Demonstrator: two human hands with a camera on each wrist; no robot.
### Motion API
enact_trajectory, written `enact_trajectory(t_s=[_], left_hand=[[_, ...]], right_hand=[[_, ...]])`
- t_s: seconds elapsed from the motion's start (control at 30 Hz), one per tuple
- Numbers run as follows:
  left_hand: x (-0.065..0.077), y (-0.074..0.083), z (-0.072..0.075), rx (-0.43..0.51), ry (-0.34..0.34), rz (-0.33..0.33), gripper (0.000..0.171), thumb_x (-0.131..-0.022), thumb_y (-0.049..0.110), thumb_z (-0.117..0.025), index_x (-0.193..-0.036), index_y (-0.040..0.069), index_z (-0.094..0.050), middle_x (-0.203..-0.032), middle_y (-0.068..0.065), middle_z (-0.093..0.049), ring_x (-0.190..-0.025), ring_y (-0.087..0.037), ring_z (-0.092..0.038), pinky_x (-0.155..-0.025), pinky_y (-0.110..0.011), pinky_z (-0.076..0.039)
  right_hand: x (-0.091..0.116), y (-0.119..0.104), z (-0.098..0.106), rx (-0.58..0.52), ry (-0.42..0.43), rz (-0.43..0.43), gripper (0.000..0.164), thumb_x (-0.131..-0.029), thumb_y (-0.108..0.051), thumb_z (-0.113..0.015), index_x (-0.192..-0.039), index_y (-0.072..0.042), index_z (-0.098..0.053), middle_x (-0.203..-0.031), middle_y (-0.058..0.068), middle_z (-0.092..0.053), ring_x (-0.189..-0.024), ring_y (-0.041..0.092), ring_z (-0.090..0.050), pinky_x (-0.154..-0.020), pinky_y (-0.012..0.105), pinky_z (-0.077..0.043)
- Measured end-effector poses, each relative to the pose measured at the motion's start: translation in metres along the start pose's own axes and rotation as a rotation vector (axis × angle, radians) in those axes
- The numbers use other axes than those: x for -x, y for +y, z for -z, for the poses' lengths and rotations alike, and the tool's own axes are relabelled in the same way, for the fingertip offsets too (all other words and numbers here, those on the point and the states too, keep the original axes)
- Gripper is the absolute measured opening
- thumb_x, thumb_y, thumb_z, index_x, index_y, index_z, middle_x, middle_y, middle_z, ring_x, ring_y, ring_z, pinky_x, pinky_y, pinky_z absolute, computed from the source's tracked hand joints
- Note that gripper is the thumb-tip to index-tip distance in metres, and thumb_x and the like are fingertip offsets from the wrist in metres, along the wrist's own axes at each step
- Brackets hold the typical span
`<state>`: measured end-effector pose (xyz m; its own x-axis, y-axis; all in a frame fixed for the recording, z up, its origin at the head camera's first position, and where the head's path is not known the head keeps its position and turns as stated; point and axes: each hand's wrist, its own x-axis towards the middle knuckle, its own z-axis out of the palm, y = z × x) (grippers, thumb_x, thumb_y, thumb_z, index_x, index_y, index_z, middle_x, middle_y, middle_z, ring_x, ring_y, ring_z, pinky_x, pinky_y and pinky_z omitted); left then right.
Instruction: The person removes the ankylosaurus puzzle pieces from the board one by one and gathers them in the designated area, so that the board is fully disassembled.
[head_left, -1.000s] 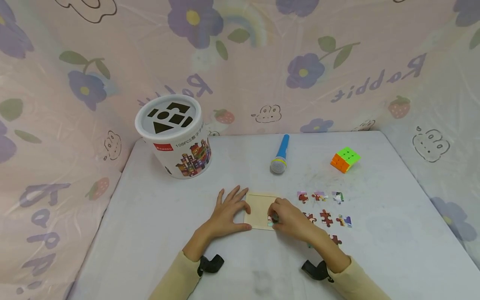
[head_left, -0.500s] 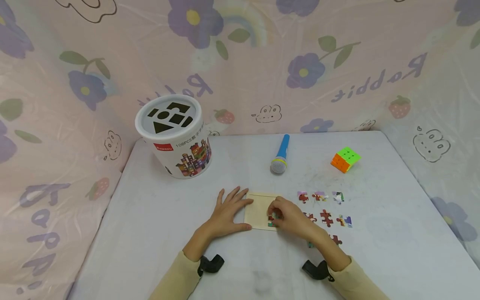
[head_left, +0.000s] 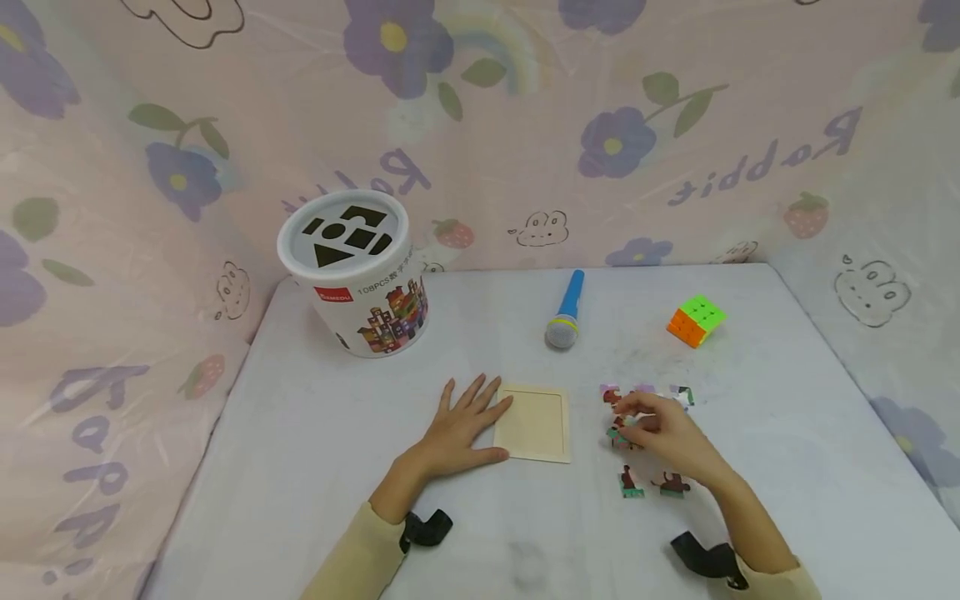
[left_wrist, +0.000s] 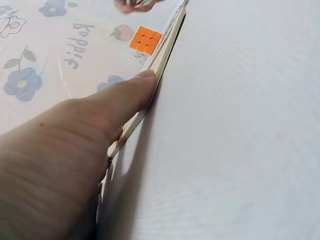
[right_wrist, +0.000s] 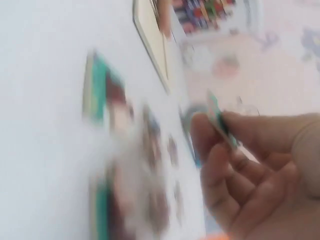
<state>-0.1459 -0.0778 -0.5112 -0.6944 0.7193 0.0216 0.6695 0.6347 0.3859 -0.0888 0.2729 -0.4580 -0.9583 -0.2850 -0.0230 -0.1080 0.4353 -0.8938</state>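
Note:
My left hand (head_left: 453, 437) lies with spread fingers at the left side of a square wooden puzzle board (head_left: 531, 425); in the left wrist view the thumb (left_wrist: 137, 92) touches the board's edge. The board's framed recess is bare. To its right, my right hand (head_left: 671, 437) hovers over the loose jigsaw pieces and pinches one jigsaw piece (right_wrist: 220, 120) with a green part between thumb and fingers. Two pieces, a left one (head_left: 630, 483) and a right one (head_left: 672, 485), lie below this hand. Several others lie above and under it, partly hidden.
A white tub (head_left: 356, 275) with shape cut-outs in its lid stands at the back left. A blue toy microphone (head_left: 566, 312) lies behind the board. A green and orange puzzle cube (head_left: 696, 321) sits at the back right. Patterned cloth (head_left: 480, 125) surrounds the white table (head_left: 337, 433).
My right hand has lifted the jigsaw piece out of the board and moved right with it, over the loose pieces. My left hand stays at the board. The head view has shifted slightly.

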Motion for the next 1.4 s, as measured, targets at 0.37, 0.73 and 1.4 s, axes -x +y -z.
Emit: enact_trajectory(t_s=[0.37,0.73,1.4], left_hand=[[-0.001,0.001,-0.001,0.003,0.027,0.008,0.082,-0.091,0.064,-0.057,-0.157,0.021,-0.032,-0.167,-0.005,-0.012,-0.153,-0.028,-0.002,-0.115,-0.064,0.007],[0.001,-0.002,-0.003,-0.003,0.036,0.012,0.083,-0.090,0.065,-0.057,-0.156,0.022,-0.033,-0.167,-0.004,-0.013,-0.153,-0.027,-0.002,-0.115,-0.063,0.007],[0.000,0.000,-0.004,0.007,0.046,0.008,0.084,-0.089,0.065,-0.059,-0.156,0.022,-0.034,-0.167,-0.003,-0.014,-0.153,-0.027,-0.004,-0.115,-0.063,0.007]], right_hand=[[0.079,0.032,0.057,0.107,0.097,-0.236,0.027,-0.092,-0.005,-0.069,-0.114,0.009,-0.060,-0.090,0.003,-0.068,-0.072,0.013,-0.065,-0.061,0.026,-0.054],[0.089,0.043,0.055,0.092,0.020,-0.270,0.023,-0.093,-0.003,-0.066,-0.112,0.009,-0.061,-0.094,0.008,-0.067,-0.072,0.014,-0.064,-0.065,0.025,-0.055],[0.087,0.037,0.045,0.488,0.096,-0.288,0.024,-0.080,-0.012,-0.082,-0.091,-0.008,-0.062,-0.072,-0.001,-0.048,-0.059,0.006,-0.042,-0.054,0.025,-0.035]])
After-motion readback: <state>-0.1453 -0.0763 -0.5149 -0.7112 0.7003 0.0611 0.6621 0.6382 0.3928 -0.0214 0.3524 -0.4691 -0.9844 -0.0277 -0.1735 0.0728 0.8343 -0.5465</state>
